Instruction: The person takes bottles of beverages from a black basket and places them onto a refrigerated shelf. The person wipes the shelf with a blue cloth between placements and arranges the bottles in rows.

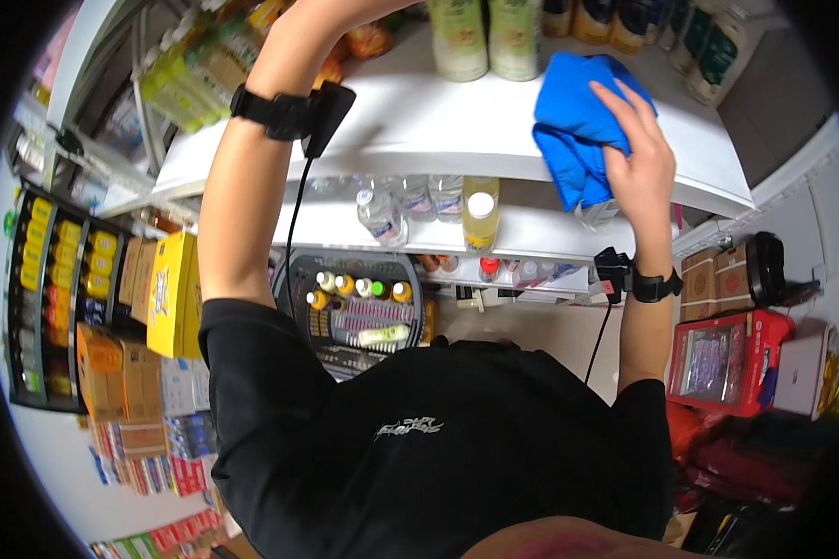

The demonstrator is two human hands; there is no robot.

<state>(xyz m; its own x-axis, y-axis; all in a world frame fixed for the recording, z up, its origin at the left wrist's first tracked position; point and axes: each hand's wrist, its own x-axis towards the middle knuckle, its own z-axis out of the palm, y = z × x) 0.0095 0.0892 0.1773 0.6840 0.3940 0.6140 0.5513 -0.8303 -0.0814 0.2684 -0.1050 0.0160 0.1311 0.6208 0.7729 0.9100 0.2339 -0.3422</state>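
My right hand [640,154] holds a folded blue cloth [580,112] over the front edge of a white shelf [405,119], and part of the cloth hangs down past that edge. My left forearm reaches up across the shelf, while the left hand itself lies beyond the top of the picture. Two pale green bottles [459,42] stand on the shelf between my arms. Dark and yellow bottles [594,21] stand behind the cloth. On the level below are clear water bottles [383,218] and a yellow drink bottle with a white cap [481,222].
A dark grey basket [419,307] with several capped bottles is below the shelf. Yellow-green bottles [182,91] are at the upper left. A yellow carton [171,297] and cardboard boxes [122,374] stand left. On the right are a red display box [734,363] and cartons [699,283].
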